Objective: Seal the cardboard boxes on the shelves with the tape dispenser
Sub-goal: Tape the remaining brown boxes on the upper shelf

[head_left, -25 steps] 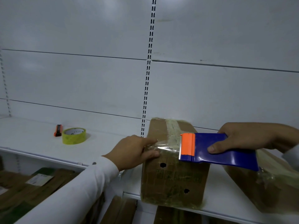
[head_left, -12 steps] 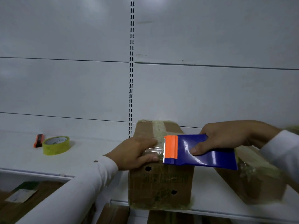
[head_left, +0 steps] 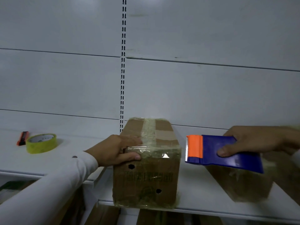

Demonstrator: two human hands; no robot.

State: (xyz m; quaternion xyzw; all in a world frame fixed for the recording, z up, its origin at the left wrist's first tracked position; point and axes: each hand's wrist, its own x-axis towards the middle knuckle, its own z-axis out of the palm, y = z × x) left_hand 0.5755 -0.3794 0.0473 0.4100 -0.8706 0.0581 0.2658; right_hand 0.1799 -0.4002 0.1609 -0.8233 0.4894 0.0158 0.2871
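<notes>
Here, a box [head_left: 146,163] stands on the white shelf [head_left: 194,190], its near end at the shelf's front edge, a tape strip running along the top and down over the near face. Left hand [head_left: 113,150] rests on the box's near left top corner: fingers lie over the top, thumb [head_left: 129,157] presses the taped front face just above a round hole. Right hand [head_left: 253,142] holds the dispenser [head_left: 222,153] in the air just right of the box, apart from it; thumb on the blue flat side, fingers curled round the top edge, grip firm. Orange head and toothed blade point left toward the box. Second box [head_left: 240,184] sits on the shelf behind and below the dispenser, blurred, partly hidden. Far left on the shelf: a yellow tape roll [head_left: 41,143] lying flat, with a small orange-and-black cutter [head_left: 22,138] just beside it. More cardboard shows on the level below.
</notes>
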